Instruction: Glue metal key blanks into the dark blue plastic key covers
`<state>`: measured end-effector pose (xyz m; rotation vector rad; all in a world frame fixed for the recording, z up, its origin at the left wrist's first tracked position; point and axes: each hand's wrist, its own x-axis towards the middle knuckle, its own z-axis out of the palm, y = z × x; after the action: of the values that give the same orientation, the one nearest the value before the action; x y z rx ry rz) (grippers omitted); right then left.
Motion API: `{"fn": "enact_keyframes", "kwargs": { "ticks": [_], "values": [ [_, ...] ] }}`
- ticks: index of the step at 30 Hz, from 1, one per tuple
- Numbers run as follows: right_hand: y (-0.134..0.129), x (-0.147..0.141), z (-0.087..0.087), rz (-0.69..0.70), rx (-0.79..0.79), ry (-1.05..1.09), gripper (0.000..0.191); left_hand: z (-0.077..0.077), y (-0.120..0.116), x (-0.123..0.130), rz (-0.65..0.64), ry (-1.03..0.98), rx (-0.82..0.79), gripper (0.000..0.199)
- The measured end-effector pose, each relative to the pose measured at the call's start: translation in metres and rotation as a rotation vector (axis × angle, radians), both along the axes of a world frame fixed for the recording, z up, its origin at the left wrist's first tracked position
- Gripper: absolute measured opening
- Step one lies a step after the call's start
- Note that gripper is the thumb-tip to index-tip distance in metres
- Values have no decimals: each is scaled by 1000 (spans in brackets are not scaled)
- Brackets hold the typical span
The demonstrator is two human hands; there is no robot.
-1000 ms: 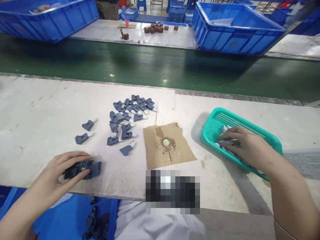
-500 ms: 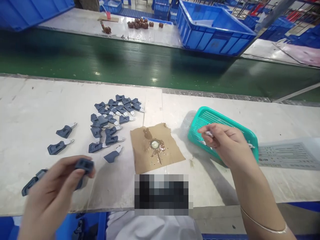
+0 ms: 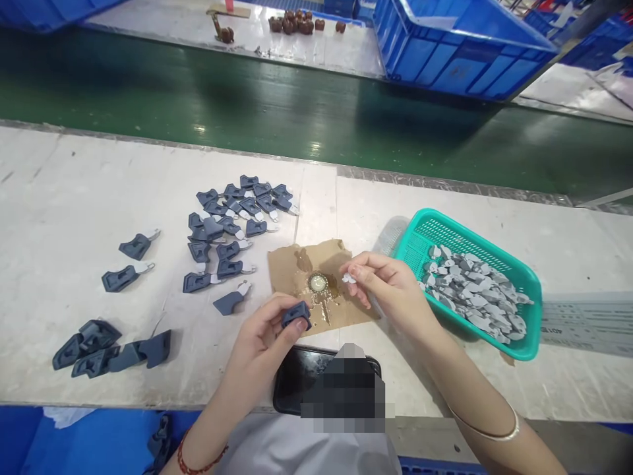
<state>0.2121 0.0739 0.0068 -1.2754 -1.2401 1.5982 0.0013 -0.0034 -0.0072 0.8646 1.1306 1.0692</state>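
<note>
- The dark blue piece (image 3: 295, 315) was pinched between the thumb and fingers of the left hand (image 3: 264, 340), at the near left corner of the brown cardboard (image 3: 284, 274).
- A small pale grey part (image 3: 349, 278) was gripped in the fingertips of the right hand (image 3: 393, 287), over the right side of the cardboard.
- The 2 hands were apart from each other, each clamped on its own item.
- Between them, a small round cap (image 3: 318, 282) with whitish contents sat on the cardboard, glossy wet spots around it.
- A black phone (image 3: 289, 382), partly hidden by pixel blocks, lay just on the near side.
- To the right, a green basket (image 3: 534, 316) held a heap of grey parts (image 3: 475, 290).
- To the left, a cluster of pale-ended blue pieces (image 3: 228, 267) lay on the whitish surface (image 3: 74, 198), with 2 more farther left.
- Near the front edge, 5 loose blue pieces (image 3: 93, 361) were grouped together.
- Beyond, a green belt (image 3: 271, 112) ran across, with a blue crate (image 3: 455, 59) and brown items (image 3: 297, 25) behind it.
</note>
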Motion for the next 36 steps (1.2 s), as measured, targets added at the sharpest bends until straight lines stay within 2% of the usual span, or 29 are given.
{"fn": "enact_keyframes", "kwargs": {
  "ticks": [5, 10, 13, 21, 30, 36],
  "values": [
    [1, -6, -6, -56, -36, -7, 43, -3, 1, 2, -18, -28, -81, 21],
    [2, -8, -5, 42, -108, 8, 42, -7, 1, 3, -22, -38, -70, 23],
    [1, -8, -7, 44, -11, -69, 40, -7, 1, 3, -24, -12, -43, 24],
    [-3, -9, -9, 170, 337, -527, 24, -4, 0, 4, -53, 79, -12, 17],
    [2, -16, -13, 332, 563, -709, 24, -10, -4, 6, -91, 225, 68, 16],
    [1, -13, -12, 259, 563, -657, 26, -7, -3, 8, -132, 293, 80, 15]
  ]
}}
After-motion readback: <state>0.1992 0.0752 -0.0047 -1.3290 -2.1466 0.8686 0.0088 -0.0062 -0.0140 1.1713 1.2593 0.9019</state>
